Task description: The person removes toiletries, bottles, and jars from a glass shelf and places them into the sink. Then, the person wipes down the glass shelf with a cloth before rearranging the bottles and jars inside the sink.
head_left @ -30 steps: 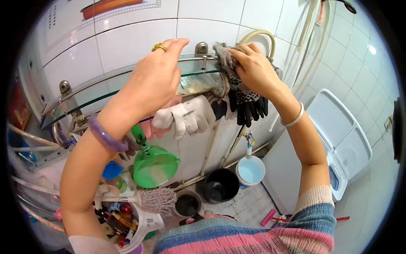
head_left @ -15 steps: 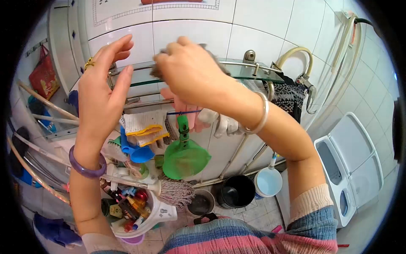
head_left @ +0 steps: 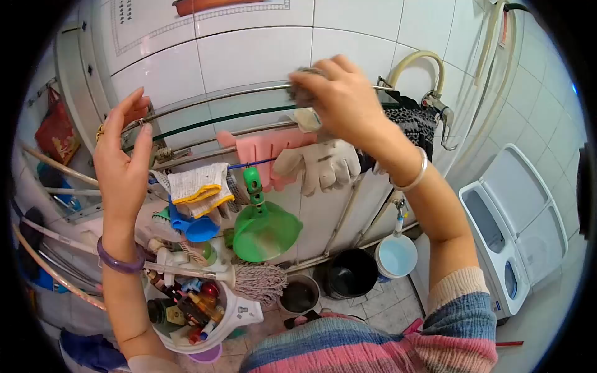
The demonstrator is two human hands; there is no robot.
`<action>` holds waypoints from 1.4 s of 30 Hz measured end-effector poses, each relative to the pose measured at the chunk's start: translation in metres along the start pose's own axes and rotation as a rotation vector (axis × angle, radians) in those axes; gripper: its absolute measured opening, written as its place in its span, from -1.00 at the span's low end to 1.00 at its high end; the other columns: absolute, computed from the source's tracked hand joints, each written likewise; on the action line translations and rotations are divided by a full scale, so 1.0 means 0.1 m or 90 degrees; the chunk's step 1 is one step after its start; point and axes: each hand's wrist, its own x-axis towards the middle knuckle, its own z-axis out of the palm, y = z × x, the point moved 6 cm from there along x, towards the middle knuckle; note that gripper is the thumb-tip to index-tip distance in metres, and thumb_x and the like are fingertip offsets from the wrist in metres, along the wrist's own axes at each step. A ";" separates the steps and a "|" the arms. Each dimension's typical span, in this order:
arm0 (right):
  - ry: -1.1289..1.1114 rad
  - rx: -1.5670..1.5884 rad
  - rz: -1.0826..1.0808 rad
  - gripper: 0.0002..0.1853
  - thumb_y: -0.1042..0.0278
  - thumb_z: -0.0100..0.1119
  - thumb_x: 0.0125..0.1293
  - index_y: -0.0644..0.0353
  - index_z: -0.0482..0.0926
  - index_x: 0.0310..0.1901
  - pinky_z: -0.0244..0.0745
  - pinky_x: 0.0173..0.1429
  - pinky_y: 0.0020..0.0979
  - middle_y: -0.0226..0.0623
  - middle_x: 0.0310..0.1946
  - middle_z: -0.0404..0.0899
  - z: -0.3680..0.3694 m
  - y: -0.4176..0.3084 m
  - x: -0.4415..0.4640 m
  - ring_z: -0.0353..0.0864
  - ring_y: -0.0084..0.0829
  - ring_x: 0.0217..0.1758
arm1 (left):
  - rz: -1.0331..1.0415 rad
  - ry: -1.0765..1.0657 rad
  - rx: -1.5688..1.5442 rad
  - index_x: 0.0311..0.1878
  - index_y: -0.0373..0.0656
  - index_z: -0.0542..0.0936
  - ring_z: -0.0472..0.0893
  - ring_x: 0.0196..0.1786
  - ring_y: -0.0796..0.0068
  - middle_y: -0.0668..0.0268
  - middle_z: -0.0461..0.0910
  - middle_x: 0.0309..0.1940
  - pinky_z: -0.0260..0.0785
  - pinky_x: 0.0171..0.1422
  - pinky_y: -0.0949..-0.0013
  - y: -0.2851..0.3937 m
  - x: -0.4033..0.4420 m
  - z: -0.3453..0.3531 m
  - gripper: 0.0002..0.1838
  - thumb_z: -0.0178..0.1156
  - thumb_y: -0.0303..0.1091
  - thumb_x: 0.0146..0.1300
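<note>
My right hand (head_left: pixel 345 93) is closed round a crumpled grey cloth (head_left: pixel 303 87) at the metal rail of the glass shelf (head_left: pixel 230 116). Whether the cloth touches the rail or the glass is blurred. At the shelf's left end, my left hand (head_left: pixel 121 155) holds nothing, its thumb and fingers apart beside the end of the rail; contact is unclear. Below the shelf hang a pink rubber glove (head_left: pixel 252 152), pale work gloves (head_left: pixel 326 165), folded white gloves with yellow cuffs (head_left: pixel 198 186) and a green scoop (head_left: pixel 267 231).
A mop head (head_left: pixel 260 283) and a white tub of bottles (head_left: pixel 227 323) are below left. On the floor stand a black bucket (head_left: pixel 351 273) and a light-blue bucket (head_left: pixel 397 256). A washing machine (head_left: pixel 491 230) with raised lids is at right, near a tap (head_left: pixel 438 109).
My right hand has moved right along the shelf with the grey cloth, uncovering the shelf's middle and the hanging gloves. My left hand is lower, at the rail's left end. The view has shifted slightly.
</note>
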 end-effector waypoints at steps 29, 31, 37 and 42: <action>-0.369 -0.096 0.215 -0.62 0.44 0.09 -0.01 0.12 0.65 -0.09 0.47 -0.04 -0.21 -0.15 -0.22 0.55 -0.58 0.58 -0.54 0.55 -0.10 -0.16 | 0.209 -0.175 0.211 0.23 0.03 0.43 0.40 0.20 0.18 0.15 0.41 0.16 -0.02 0.41 0.04 0.39 0.02 0.85 -0.43 0.18 -0.43 0.08; -0.356 -0.169 0.293 -0.68 0.39 0.08 0.04 0.13 0.66 -0.14 0.51 0.00 -0.20 -0.11 -0.25 0.59 -0.73 0.89 -0.55 0.59 -0.11 -0.13 | 0.213 -0.178 0.203 0.23 0.03 0.43 0.40 0.19 0.17 0.15 0.42 0.14 -0.02 0.41 0.04 0.40 0.02 0.85 -0.43 0.19 -0.43 0.07; -0.145 0.094 0.178 -0.71 0.50 -0.02 0.17 0.32 0.58 -0.09 0.51 -0.05 -0.38 -0.20 -0.28 0.63 -0.50 1.10 0.12 0.61 -0.37 -0.22 | 0.179 -0.221 0.227 0.30 0.02 0.35 0.35 0.26 0.26 0.25 0.40 0.17 -0.16 0.47 0.00 0.39 0.03 0.93 -0.38 0.20 -0.38 0.10; -0.627 0.256 0.306 -0.69 0.35 -0.05 0.21 0.45 0.59 -0.26 0.52 -0.32 -0.46 -0.29 -0.45 0.60 0.23 1.15 0.20 0.55 -0.53 -0.44 | 0.184 -0.234 0.233 0.30 0.03 0.35 0.37 0.24 0.26 0.27 0.41 0.16 -0.17 0.47 0.01 0.37 0.02 0.91 -0.39 0.20 -0.36 0.11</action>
